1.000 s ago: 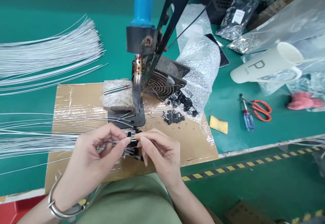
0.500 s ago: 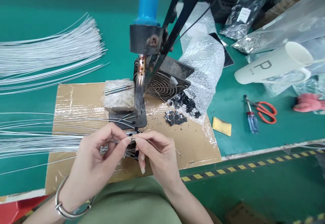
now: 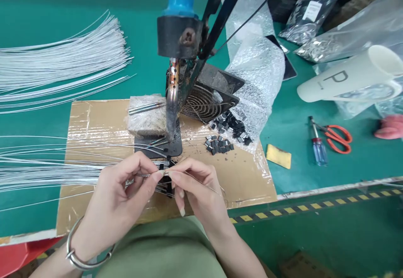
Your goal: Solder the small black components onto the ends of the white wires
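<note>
My left hand (image 3: 122, 198), with a metal bangle at its wrist, is closed in a pinch on a thin white wire. Thumb and index finger of my right hand (image 3: 201, 190) pinch the same wire beside the left fingertips, and thin strands stick out past it. What lies exactly between the fingertips is hidden. Just behind and beneath the hands, several white wires (image 3: 47, 174) end in small black pieces (image 3: 169, 190) on the cardboard (image 3: 245, 181). Above them a soldering iron (image 3: 172, 97) with a blue handle points down from its stand.
A wrapped block (image 3: 146, 122) and a fan (image 3: 204, 101) stand behind the iron tip. Loose black parts (image 3: 218, 144) lie right of it. A yellow sponge (image 3: 278, 156), screwdriver (image 3: 318, 145), red-handled cutters (image 3: 340, 139) and white mug (image 3: 349, 76) are farther right; a wire bundle (image 3: 63, 68) lies left.
The view has shifted slightly, so the tools on the right sit farther right. My right hand has edged a little rightward along the wire; the left keeps its pinch.
</note>
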{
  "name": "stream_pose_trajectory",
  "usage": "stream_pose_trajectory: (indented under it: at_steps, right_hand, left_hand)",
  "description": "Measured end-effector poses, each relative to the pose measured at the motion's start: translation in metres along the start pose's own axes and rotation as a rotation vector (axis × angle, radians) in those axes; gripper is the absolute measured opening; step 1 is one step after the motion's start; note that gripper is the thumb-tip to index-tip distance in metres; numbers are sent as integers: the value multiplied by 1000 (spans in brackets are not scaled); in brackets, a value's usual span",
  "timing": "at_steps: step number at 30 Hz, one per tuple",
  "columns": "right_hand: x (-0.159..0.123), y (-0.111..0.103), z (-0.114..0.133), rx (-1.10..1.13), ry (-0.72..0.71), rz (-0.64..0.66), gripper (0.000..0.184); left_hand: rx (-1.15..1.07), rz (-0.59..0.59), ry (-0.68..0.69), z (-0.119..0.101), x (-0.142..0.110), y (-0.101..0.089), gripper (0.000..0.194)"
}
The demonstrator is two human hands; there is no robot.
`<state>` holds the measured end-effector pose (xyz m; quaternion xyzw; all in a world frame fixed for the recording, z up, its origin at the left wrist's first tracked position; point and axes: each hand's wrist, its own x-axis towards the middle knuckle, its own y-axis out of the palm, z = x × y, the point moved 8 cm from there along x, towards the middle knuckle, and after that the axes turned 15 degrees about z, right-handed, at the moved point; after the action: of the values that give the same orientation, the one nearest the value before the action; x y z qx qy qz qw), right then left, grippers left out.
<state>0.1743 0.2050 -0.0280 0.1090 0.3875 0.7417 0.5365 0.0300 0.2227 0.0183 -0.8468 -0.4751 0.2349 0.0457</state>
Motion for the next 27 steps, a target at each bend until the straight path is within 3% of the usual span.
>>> stream_pose_trajectory:
  at_steps: [9, 21, 27]
  right_hand:
    - [-1, -1, -3, 8, -52, -25, 15]
    - [1, 3, -9, 108, -133, -64, 12]
    - [3, 4, -8, 112, -153, -37, 10]
  left_hand:
    - [-40, -104, -38, 1, -2, 1, 20]
    - [-26, -269, 11, -9, -5, 5, 14]
    - [-90, -293, 5, -8, -5, 5, 14]
